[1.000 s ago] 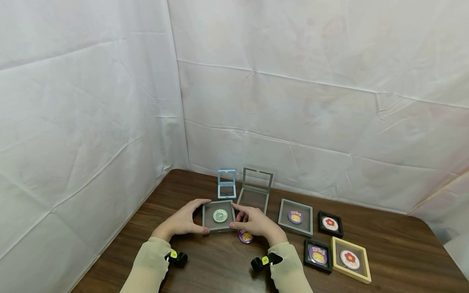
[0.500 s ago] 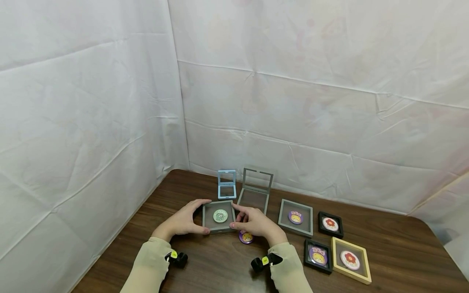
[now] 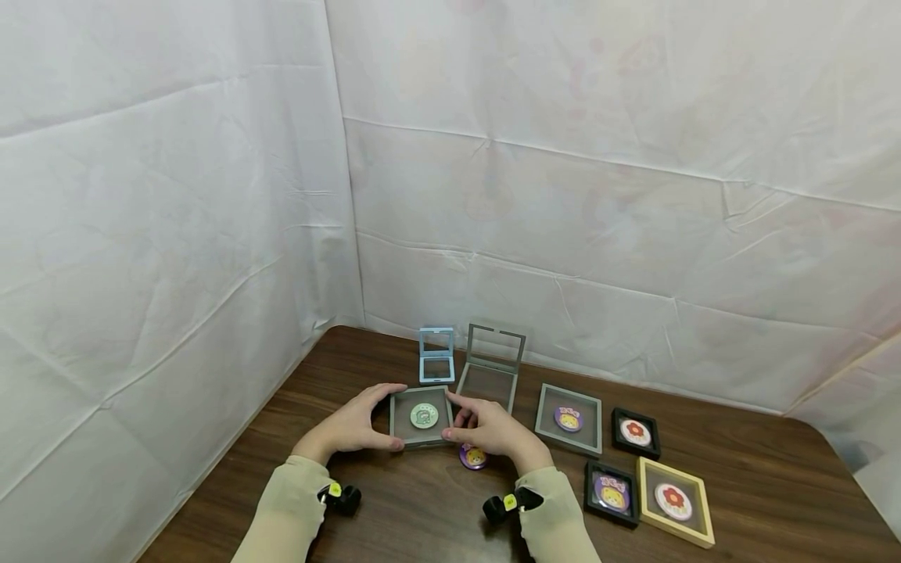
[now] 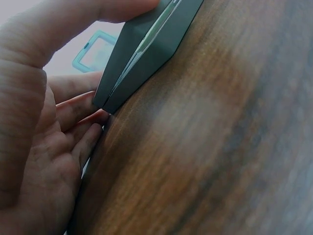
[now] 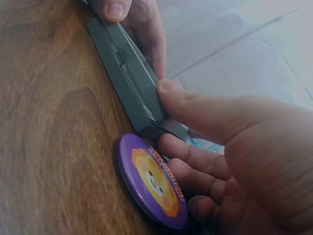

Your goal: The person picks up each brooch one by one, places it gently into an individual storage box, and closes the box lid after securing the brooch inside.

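Between both hands lies a grey square display case with a clear pane and a round green badge inside. My left hand grips its left side, thumb at the near corner and index finger at the far one. On the other side, the right hand holds the case with its thumb on the top edge and curled fingers by the side. The left wrist view shows a narrow slit between the two halves of the case. A purple badge with a yellow cartoon face lies beside the right fingers, partly under that hand.
Behind stand a small blue case and a grey case, both with raised lids. To the right are a grey case, two black cases and a yellow case, all holding badges. White cloth hangs behind the table.
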Demonstrator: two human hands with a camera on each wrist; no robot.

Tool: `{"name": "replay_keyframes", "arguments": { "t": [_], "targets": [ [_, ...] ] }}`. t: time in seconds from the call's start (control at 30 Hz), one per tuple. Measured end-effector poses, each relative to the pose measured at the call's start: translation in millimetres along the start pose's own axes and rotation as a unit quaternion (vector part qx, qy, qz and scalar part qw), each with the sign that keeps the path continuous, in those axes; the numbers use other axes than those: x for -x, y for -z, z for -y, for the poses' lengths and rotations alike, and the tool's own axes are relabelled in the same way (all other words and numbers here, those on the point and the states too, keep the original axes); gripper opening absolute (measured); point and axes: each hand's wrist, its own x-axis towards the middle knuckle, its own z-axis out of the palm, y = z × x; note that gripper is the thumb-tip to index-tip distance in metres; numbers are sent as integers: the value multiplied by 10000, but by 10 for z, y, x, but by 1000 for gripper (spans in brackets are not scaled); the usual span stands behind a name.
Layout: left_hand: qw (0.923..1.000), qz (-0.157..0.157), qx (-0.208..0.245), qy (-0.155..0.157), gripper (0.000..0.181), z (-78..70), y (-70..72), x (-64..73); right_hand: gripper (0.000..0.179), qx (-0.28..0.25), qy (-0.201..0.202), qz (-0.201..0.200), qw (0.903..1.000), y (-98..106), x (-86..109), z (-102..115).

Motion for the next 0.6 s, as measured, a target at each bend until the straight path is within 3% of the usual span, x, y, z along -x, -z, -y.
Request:
{"name": "replay_keyframes", "arguments": {
  "t": [0.6],
  "targets": [
    [10000, 31, 5, -1, 105, -12, -6, -10, 79, 106, -50, 40, 9999, -10, -1, 13]
  ]
}}
